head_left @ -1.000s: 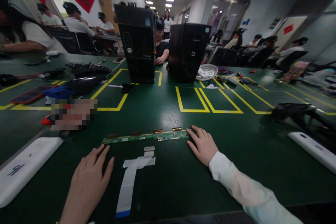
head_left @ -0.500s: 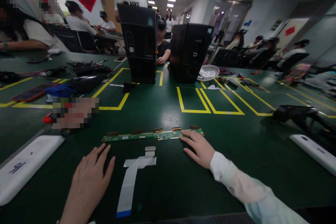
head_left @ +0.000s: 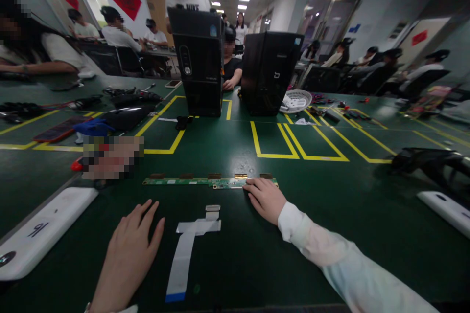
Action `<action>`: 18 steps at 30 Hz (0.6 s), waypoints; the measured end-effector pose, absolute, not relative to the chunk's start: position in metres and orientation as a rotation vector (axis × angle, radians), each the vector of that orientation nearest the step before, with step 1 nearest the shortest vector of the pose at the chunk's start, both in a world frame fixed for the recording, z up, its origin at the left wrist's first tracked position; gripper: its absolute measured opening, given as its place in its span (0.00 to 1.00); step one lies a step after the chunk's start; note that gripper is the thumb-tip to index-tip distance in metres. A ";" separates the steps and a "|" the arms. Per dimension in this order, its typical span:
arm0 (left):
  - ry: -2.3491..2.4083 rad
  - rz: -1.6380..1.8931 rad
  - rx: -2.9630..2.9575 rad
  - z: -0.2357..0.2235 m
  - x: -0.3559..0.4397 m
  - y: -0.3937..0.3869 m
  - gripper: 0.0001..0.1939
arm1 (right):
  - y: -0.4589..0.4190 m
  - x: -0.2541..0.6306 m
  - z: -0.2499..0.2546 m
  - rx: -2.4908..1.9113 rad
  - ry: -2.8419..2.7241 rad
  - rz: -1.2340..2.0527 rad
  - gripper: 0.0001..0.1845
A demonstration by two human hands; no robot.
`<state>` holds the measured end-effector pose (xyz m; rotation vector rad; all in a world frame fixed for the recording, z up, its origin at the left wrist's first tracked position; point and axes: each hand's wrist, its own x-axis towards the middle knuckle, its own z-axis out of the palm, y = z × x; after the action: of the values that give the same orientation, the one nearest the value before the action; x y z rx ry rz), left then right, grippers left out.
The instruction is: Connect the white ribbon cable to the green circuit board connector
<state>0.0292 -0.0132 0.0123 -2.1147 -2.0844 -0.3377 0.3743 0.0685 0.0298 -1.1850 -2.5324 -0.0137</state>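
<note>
Under the right hand (head_left: 265, 198), flat, fingers slightly parted, gripping nothing: one green circuit strip (head_left: 183, 182), its right portion touching the fingertips, the rest extending leftward. Beyond the strip's left end, nearer the wearer: left hand (head_left: 130, 244), empty, fingers spreading. Between hands, nearer the wearer: one white ribbon cable (head_left: 180, 259), lying.

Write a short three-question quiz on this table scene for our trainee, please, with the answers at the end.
1. Multiple choice: which has its fingertips at the green circuit board?
A) The left hand
B) The right hand
C) Neither
2. True or false: the white ribbon cable has its blue end towards the wearer of the camera.
3. Count: how many black computer towers stand on the table?

Key: 1. B; 2. true; 3. two
</note>
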 end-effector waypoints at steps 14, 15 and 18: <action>-1.536 -0.412 -2.777 0.037 0.061 -0.021 0.25 | 0.075 0.395 0.017 -0.994 -2.565 0.083 0.21; -1.456 -0.414 -2.844 0.042 0.069 -0.021 0.25 | 0.075 0.395 0.017 -1.001 -2.567 0.085 0.21; -1.349 -0.376 -2.938 0.051 0.088 -0.014 0.24 | 0.075 0.395 0.017 -1.006 -2.574 0.088 0.21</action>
<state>0.0877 -0.0143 0.0507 -2.9377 -1.3493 -0.3762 0.3951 0.0752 0.0168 -1.0060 -2.5742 0.0876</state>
